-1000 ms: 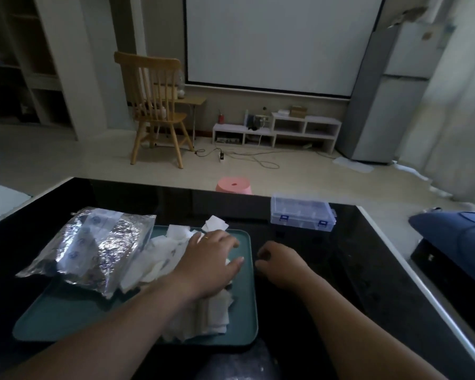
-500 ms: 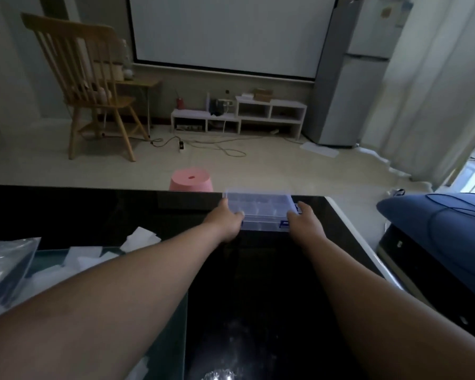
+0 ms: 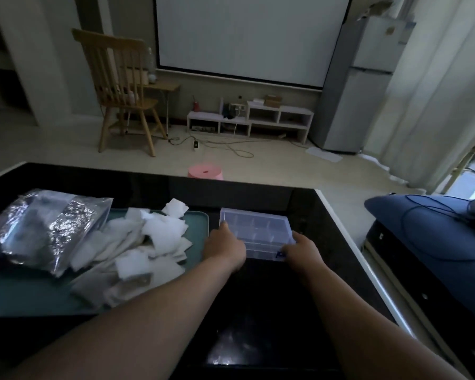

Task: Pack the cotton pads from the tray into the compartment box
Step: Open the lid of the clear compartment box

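A clear plastic compartment box (image 3: 258, 231) with a closed lid and blue latches lies on the black table, right of the tray. My left hand (image 3: 225, 248) grips its left front corner and my right hand (image 3: 303, 249) grips its right front corner. A heap of white square cotton pads (image 3: 148, 242) covers the middle of the teal tray (image 3: 17, 297) at the left.
A crinkled silver foil bag (image 3: 44, 231) lies on the tray's left part. The table's right edge (image 3: 348, 242) runs close to the box. Beyond it sits a blue cushion with a cable (image 3: 433, 234). A pink stool (image 3: 205, 171) stands on the floor behind the table.
Both hands left the tray, reached to the box at the far edge, took hold of it and drew it toward me, beside the tray.
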